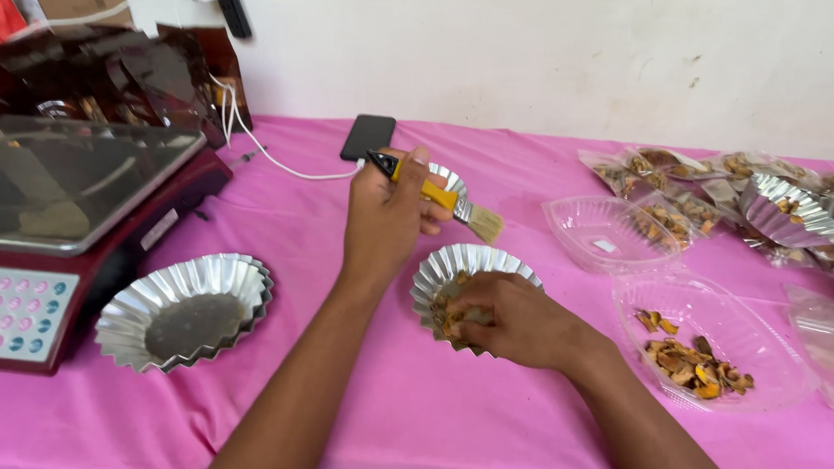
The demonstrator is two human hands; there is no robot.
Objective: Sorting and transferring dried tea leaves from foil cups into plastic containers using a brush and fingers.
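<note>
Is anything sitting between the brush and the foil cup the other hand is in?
Nothing visible. The left hand holds the brush just above the foil cup, with only bare pink cloth between them. The right hand covers the cup's near side, fingers on the dried pieces inside.

Foil, clear plastic and pink cloth on one table.

The fluted cup (470, 270) under the right hand (519, 326) is thin crinkled foil, bright and mirror-like; the bigger foil cup (188, 310) at nine o'clock shines the same. The brush (434, 194) in the left hand (390, 217) has a glossy yellow plastic handle, a metal band and pale matt bristles. The trays (722, 343) at three o'clock are clear glossy plastic holding dry, rough chips. The tablecloth (425, 422) is matt pink fabric. The scale's pan (68, 179) looks like smooth steel.
</note>
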